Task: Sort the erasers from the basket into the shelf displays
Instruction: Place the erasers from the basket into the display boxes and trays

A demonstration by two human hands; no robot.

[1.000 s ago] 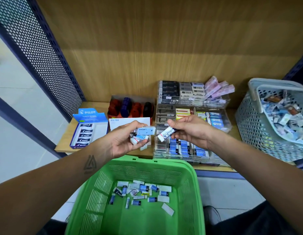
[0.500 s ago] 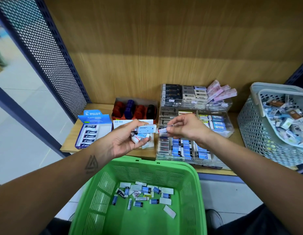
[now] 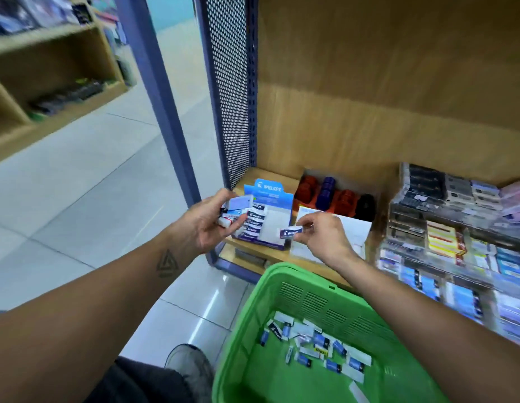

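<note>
Navy-sleeved eraser [image 3: 290, 233] pinched in right hand [image 3: 322, 237], just right of Pilot box [image 3: 266, 219]. Left hand [image 3: 207, 221] clutches several erasers left of box; loose stack could slip. Green basket [image 3: 282, 286] below box holds more.

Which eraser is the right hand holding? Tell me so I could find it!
Find the blue Pilot display box at the left end of the wooden shelf. Just to its right, the right hand pinches one small eraser. Its sleeve is dark with white lettering, and it is held alone, unlike the bunch in the left hand.
</note>
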